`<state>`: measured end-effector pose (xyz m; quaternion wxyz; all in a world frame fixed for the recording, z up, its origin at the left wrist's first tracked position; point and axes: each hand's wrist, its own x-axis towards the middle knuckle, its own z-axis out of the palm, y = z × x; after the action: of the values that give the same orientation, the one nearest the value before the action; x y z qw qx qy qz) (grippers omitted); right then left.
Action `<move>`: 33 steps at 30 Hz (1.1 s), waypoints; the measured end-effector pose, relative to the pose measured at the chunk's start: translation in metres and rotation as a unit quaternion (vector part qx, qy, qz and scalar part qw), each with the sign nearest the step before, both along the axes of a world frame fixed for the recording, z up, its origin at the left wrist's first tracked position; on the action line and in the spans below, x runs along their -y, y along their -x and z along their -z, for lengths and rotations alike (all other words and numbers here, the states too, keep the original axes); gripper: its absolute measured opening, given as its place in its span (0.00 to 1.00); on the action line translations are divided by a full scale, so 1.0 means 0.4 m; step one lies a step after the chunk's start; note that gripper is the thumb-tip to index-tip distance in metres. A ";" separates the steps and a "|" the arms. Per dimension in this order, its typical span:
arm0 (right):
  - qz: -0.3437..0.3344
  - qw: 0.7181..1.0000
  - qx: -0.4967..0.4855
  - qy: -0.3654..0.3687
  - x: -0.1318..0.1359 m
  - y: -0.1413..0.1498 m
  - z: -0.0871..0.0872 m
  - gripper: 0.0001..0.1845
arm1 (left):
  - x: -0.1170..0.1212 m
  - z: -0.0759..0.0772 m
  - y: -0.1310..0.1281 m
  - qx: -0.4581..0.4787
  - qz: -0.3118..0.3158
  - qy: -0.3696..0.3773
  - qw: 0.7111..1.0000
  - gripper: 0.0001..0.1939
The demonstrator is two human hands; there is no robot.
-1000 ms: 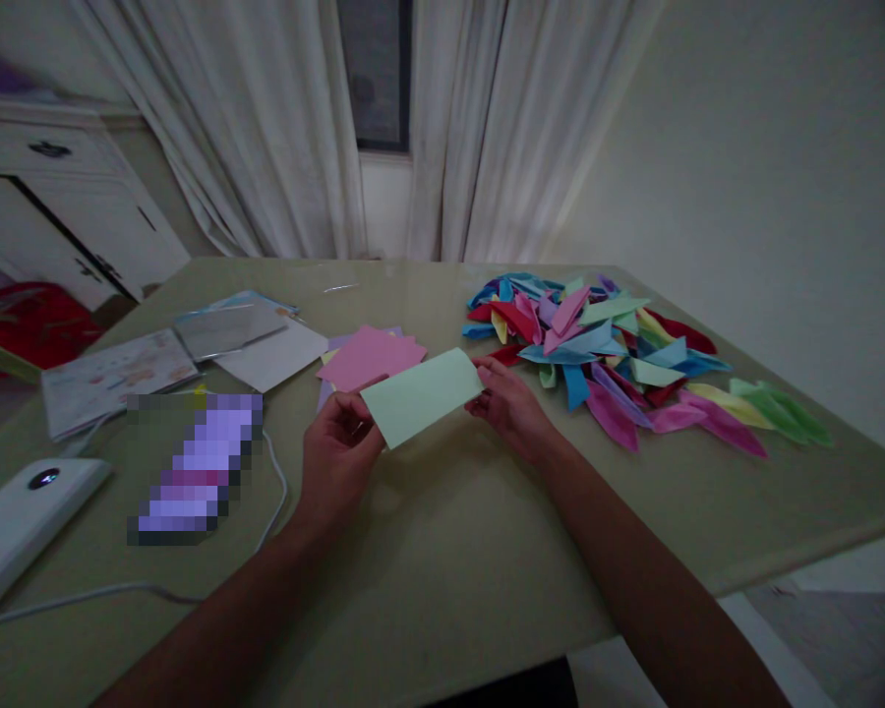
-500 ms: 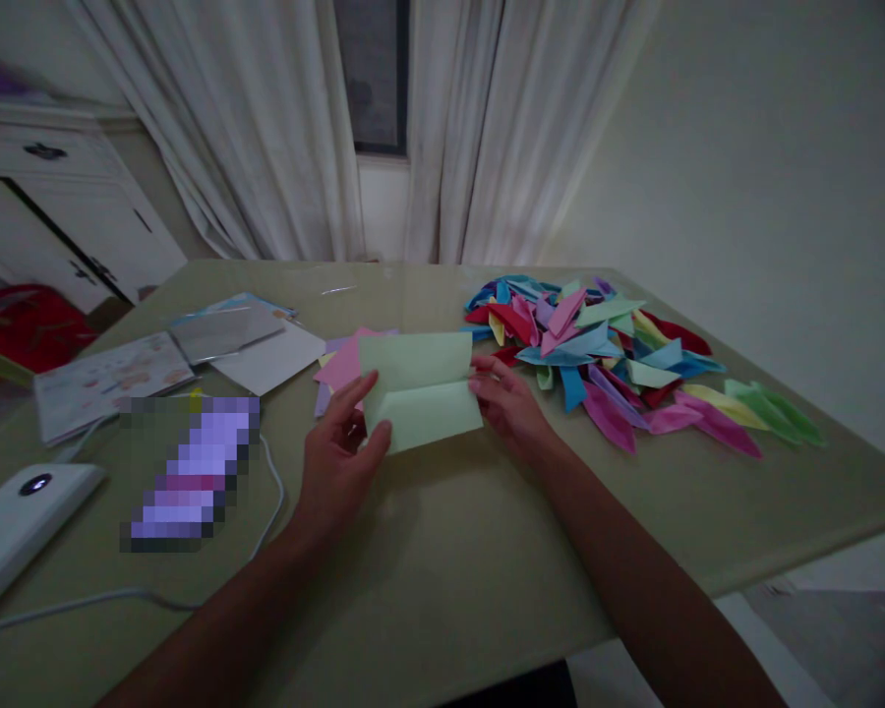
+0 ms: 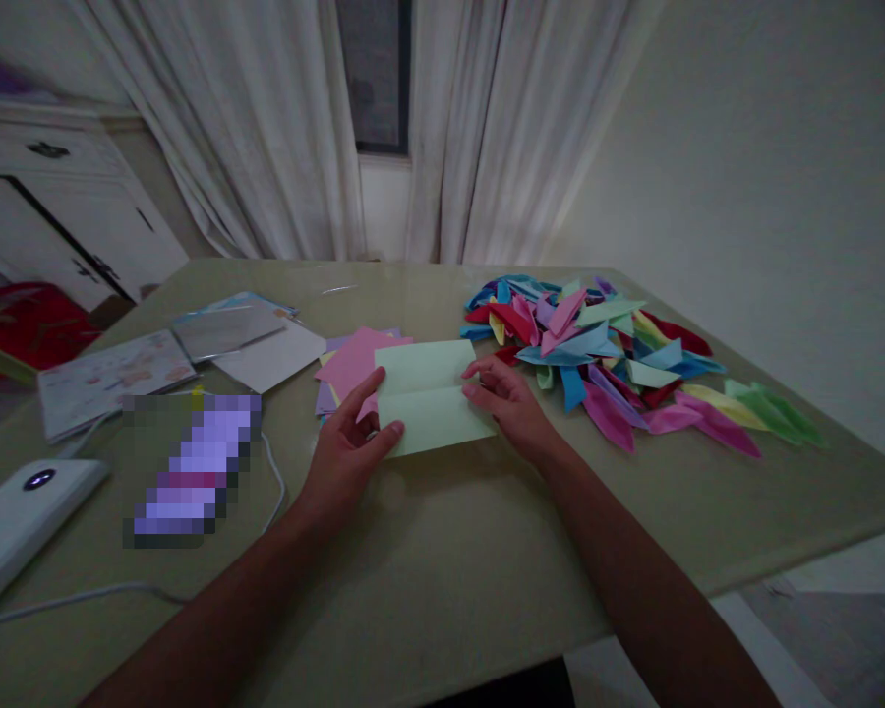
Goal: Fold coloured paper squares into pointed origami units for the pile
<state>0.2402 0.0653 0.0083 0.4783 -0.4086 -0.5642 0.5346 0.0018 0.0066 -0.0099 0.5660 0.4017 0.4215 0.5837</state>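
A pale green sheet of paper (image 3: 429,418) with a crease across its middle lies unfolded between my hands. At its left edge, my left hand (image 3: 348,447) holds it, with the thumb near the lower corner and the index finger near the upper one. My right hand (image 3: 514,405) is at the right edge, its thumb and bent index finger close together by the end of the crease and the other fingers curled. Just behind my left hand lies a loose stack of coloured paper, with a pink sheet (image 3: 354,359) on top.
A heap of folded coloured paper pieces (image 3: 597,344) covers the table's right rear. On the left lie a pixelated phone-like object (image 3: 196,472), a white device (image 3: 36,531), a white cable (image 3: 110,593), a patterned booklet (image 3: 118,379) and a white sheet (image 3: 272,356).
The green paper has moved slightly right and lies flatter, uncovering more of the pink sheet. My left hand has shifted right with it; my right-hand fingertips now reach further over its right edge.
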 end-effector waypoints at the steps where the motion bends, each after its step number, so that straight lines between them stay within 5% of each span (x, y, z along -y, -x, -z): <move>1: -0.024 1.000 0.018 0.000 0.002 -0.002 -0.002 0.16 | -0.002 0.002 0.000 -0.007 -0.004 0.002 1.000 0.46; 4: -0.051 0.998 0.033 0.019 0.002 -0.005 -0.002 0.19 | -0.010 0.008 0.008 -0.112 -0.056 -0.052 0.991 0.40; 7: -0.044 0.997 0.048 0.042 0.000 -0.009 0.000 0.21 | -0.014 0.015 0.020 -0.335 -0.094 -0.200 0.916 0.34; 10: -0.060 0.994 0.082 0.041 -0.002 -0.016 0.003 0.21 | -0.008 0.029 0.025 -0.482 -0.006 -0.295 0.825 0.32; 14: -0.077 0.984 0.160 0.026 -0.008 -0.031 0.012 0.18 | -0.005 0.055 0.022 -0.546 0.075 -0.282 0.785 0.21; 18: 0.035 0.949 0.294 -0.113 -0.003 -0.044 -0.005 0.12 | -0.010 0.069 0.021 -0.578 0.102 -0.291 0.755 0.15; 20: 0.040 0.922 0.329 -0.199 0.015 -0.044 -0.033 0.13 | -0.006 0.067 0.018 -0.587 0.104 -0.309 0.741 0.14; 24: -0.125 0.874 0.417 -0.216 0.063 -0.032 -0.080 0.25 | 0.012 0.047 0.006 -0.601 0.121 -0.320 0.723 0.13; 28: -0.247 0.818 0.481 -0.196 0.079 -0.038 -0.061 0.06 | 0.025 0.029 -0.004 -0.586 0.152 -0.272 0.748 0.13; 33: -0.209 0.879 0.387 -0.186 0.073 -0.076 -0.002 0.12 | 0.022 0.032 -0.002 -0.553 0.133 -0.220 0.792 0.10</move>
<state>0.2706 0.0362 0.0093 0.1661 -0.3589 -0.8658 0.3065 0.0024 -0.0023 -0.0226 0.2042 0.8219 0.4652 0.2577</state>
